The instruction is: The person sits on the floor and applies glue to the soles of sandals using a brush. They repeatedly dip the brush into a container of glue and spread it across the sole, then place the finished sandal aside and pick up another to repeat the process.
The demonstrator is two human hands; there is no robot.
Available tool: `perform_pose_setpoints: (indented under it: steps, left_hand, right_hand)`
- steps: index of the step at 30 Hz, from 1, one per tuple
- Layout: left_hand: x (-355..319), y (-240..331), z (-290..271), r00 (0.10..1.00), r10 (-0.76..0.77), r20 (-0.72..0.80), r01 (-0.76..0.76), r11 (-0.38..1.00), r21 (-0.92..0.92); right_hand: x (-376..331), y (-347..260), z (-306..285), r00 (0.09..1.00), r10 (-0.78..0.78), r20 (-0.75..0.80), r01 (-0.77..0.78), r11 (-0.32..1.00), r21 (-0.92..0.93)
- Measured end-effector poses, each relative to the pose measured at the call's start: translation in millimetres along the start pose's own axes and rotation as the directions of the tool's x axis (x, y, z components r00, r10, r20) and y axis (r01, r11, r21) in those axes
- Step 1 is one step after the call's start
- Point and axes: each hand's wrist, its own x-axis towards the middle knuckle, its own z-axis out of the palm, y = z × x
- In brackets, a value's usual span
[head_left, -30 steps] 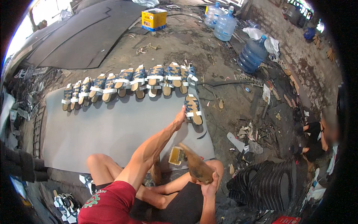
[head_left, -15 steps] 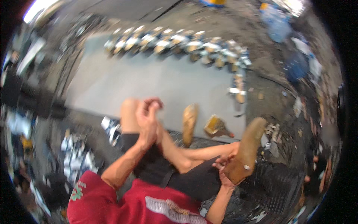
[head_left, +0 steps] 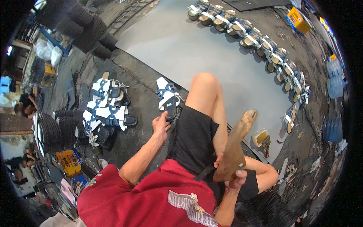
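My right hand (head_left: 236,179) grips a brown shoe last (head_left: 230,156) by its lower end, holding it raised in front of my legs. Behind its top shows the worn tip of a second shoe last (head_left: 248,118), the rest hidden. Over at the left, my left hand (head_left: 162,126) has its fingers closed on the heel of a white and blue strapped sandal (head_left: 168,96) with a dark insole. Beside it lies a pile of similar sandals (head_left: 104,109). A yellowish container of glue-like stuff (head_left: 260,137) with a brush (head_left: 266,144) stands right of the lasts.
A curved row of sandals on lasts (head_left: 251,38) lines the far edge of a grey sheet (head_left: 162,41). Stacks of dark soles (head_left: 51,130) stand at left. Large blue bottles (head_left: 334,87) and a yellow box (head_left: 298,20) are at right. Other people (head_left: 28,102) sit far left.
My view has swung left. The left hand has gone from above my knee to the sandal and taken hold of its heel. My right hand still holds the shoe last.
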Motion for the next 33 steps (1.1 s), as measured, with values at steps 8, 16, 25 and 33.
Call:
perform_pose_setpoints:
  steps: [8,16,25,33]
  left_hand:
    - [-82,61,11,0.854,0.210,0.476,-0.028,0.932,-0.361]
    - [-159,70,83,0.533,0.589,0.607,-0.385,0.808,-0.446]
    - [-207,51,112,0.388,0.530,0.754,-0.691,0.708,-0.142]
    - [-136,-7,96,0.211,0.298,0.931,-0.735,0.676,-0.049]
  right_hand:
    - [25,-14,59,0.989,-0.145,-0.014,0.106,0.784,-0.612]
    - [21,-39,123,0.905,-0.422,0.060,0.250,0.411,-0.877]
    - [2,-46,113,0.764,-0.641,-0.075,0.328,0.486,-0.810]
    - [53,-35,71,0.687,-0.703,-0.185,0.355,0.546,-0.759]
